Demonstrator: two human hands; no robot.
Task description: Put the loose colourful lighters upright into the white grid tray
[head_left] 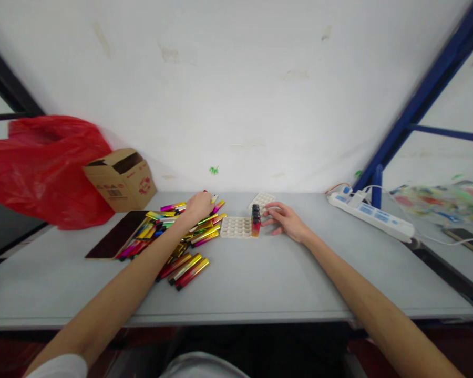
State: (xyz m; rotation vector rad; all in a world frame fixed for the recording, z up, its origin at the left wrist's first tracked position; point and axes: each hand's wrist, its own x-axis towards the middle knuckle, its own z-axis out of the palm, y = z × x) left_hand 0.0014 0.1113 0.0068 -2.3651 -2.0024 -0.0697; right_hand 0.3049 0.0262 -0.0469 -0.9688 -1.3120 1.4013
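My left hand [199, 205] is closed at the far side of a loose pile of shiny multicoloured lighters [205, 236]. Its fingers are mostly hidden, so what they hold cannot be made out; a small red bit shows at their tips. A pale tray with rows of round hollows [236, 227] lies right of the pile. Along the tray's right end, a short row of red-and-orange lighters [256, 223] with black tops stands upright. Just right of that row is my right hand [286, 220], fingers spread and holding nothing, its fingertips close to the lighters.
Behind the row lies a second pale tray [262, 200]. A dark flat panel [116, 234], an open cardboard box [122, 180] and a red plastic bag [51, 168] are on the left. On the right are a white power strip [370, 216] and a blue frame post [394, 123].
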